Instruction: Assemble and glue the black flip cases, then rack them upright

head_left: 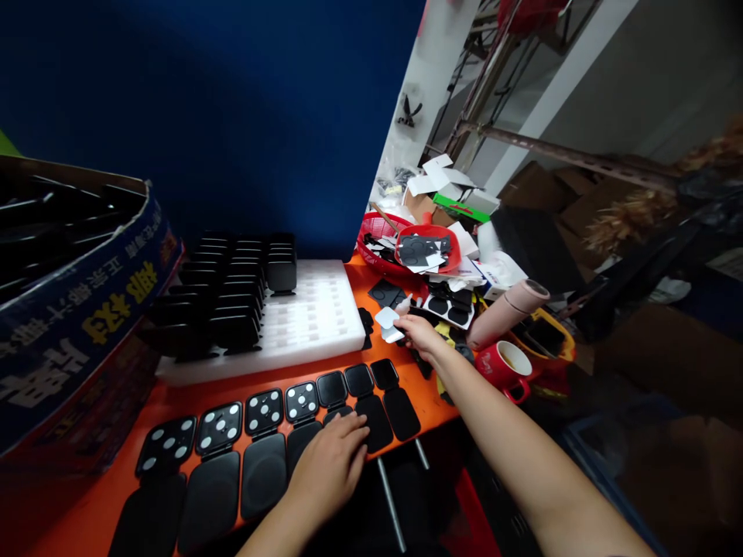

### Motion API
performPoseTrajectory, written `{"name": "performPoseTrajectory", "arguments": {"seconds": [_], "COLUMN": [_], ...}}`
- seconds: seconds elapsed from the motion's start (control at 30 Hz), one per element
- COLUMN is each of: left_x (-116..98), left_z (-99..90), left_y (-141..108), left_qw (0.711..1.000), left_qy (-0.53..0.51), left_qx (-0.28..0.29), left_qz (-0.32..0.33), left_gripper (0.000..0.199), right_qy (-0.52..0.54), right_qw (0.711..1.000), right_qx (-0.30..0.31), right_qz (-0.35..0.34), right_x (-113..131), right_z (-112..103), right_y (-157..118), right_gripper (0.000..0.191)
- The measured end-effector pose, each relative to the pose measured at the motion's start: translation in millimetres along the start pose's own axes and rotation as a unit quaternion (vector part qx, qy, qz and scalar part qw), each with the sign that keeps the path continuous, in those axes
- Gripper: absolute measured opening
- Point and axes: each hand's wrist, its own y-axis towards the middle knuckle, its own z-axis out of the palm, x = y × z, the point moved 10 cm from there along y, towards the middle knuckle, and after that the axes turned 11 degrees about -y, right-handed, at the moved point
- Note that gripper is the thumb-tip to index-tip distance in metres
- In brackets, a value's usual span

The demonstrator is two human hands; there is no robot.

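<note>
Along the front of the orange table lies a row of black hinged square cases, opened flat. Several, such as this black case (pixel 219 428), bear white dots on their upper halves; others, like this plain black case (pixel 331 389), show none. My left hand (pixel 333 458) rests palm down over the row, its fingers stretched out on the black lower halves. Farther right, my right hand (pixel 419 334) is closed with fingertips pinched at a thin white rounded-square piece (pixel 387 317). Similar pale pieces lie at the fingertips, partly covered. A small whitish bottle (pixel 403 304) is just behind them.
A white foam tray (pixel 313 325) holds rows of upright black cases. At the left stands a blue printed carton (pixel 75 317) filled with black pieces. Red baskets (pixel 429 249) of scraps, a pink flask (pixel 508 313) and a red mug (pixel 502 367) crowd the right.
</note>
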Motion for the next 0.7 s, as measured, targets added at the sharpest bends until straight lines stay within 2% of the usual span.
{"name": "performPoseTrajectory", "arguments": {"seconds": [0.17,0.27,0.4,0.57,0.7], "left_x": [1,1,-1,2,6], "left_z": [-0.9,-2.5,-3.9,-4.2,-3.4], "left_y": [-2,-3,-2,-1,0], "left_qw": [1.000,1.000,1.000,0.998,0.995], "left_qy": [-0.008,-0.010,-0.019,-0.046,-0.078], "left_qx": [-0.010,-0.017,-0.017,-0.011,-0.004], "left_qz": [0.005,0.004,-0.008,-0.031,-0.054], "left_gripper": [0.028,0.029,0.029,0.030,0.030], "right_qy": [0.034,-0.011,-0.110,-0.214,-0.269], "right_qw": [0.996,0.994,0.978,0.945,0.930], "right_qx": [-0.011,-0.047,-0.068,-0.044,-0.006], "right_qz": [-0.079,-0.099,-0.164,-0.242,-0.253], "right_x": [47,61,86,122,125], "right_z": [9,11,19,39,47], "right_y": [0,0,-18,-35,-32], "right_gripper": [0.026,0.024,0.032,0.023,0.038]}}
